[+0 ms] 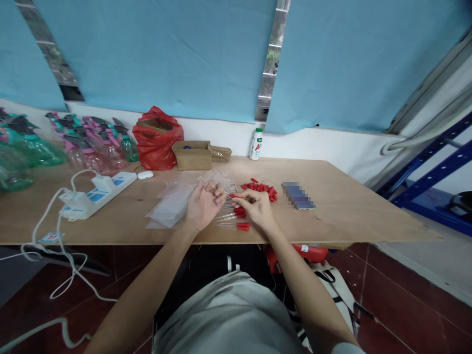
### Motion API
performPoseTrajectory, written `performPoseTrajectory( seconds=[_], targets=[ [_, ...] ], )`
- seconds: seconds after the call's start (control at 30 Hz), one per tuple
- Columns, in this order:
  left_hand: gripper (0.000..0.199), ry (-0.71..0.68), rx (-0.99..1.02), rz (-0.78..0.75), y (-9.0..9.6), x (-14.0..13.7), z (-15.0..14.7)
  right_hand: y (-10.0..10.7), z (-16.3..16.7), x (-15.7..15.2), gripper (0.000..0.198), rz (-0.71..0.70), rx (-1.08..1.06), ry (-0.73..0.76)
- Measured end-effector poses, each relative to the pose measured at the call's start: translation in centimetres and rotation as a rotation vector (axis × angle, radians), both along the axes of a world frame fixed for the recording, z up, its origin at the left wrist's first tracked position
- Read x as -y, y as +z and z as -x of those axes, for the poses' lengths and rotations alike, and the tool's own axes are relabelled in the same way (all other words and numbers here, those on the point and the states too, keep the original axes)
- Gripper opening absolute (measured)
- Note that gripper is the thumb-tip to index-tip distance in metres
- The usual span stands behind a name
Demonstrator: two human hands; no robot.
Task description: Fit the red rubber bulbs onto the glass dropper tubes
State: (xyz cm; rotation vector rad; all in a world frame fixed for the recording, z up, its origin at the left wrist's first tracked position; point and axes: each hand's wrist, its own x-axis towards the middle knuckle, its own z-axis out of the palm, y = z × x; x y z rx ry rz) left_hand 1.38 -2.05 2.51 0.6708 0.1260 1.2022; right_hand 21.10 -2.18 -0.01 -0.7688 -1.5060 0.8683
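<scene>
"Where are the hands?"

"Both are over the bench (350,206), near the middle of its front edge. The right hand (258,209) pinches a red bulb (233,195) between thumb and fingers."

"And the left?"

"The left hand (202,206) is turned palm up, fingers curled, their tips just beside that bulb. A thin clear tube seems to run between them, but I can't tell whether the left fingers grip it."

"What lies around them?"

"A pile of loose red bulbs (263,189) sits just beyond the right hand. Nearer the front edge, between the wrists, lie tubes with red bulbs on their ends (241,226). Bare clear tubes (221,179) are behind the left hand, and flat clear bags (165,209) are on its left."

"Anything farther out?"

"A phone (298,195), blurred out, lies right of the pile. Along the back edge stand a white bottle (256,145), a cardboard box (193,156) and a red plastic bag (158,142). Spray bottles (92,147) crowd the back left corner, with a power strip (110,189) in front."
</scene>
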Motion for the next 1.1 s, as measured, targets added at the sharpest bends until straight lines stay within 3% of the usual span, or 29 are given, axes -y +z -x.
performPoseTrajectory(
  seconds=[0.77,0.97,1.1],
  targets=[
    [0.043,0.028,-0.041,0.014,0.2,0.3,-0.1,-0.2,0.0,-0.3,0.029,-0.094,0.091,-0.089],
    [0.048,0.083,-0.108,-0.031,-0.2,-0.4,0.2,-0.1,0.1,-0.3,0.032,-0.077,0.106,-0.078],
    [0.034,0.232,-0.229,-0.066,-1.1,-1.2,-0.1,0.1,-0.4,-0.6,0.031,-0.076,0.145,-0.147]
  ],
)
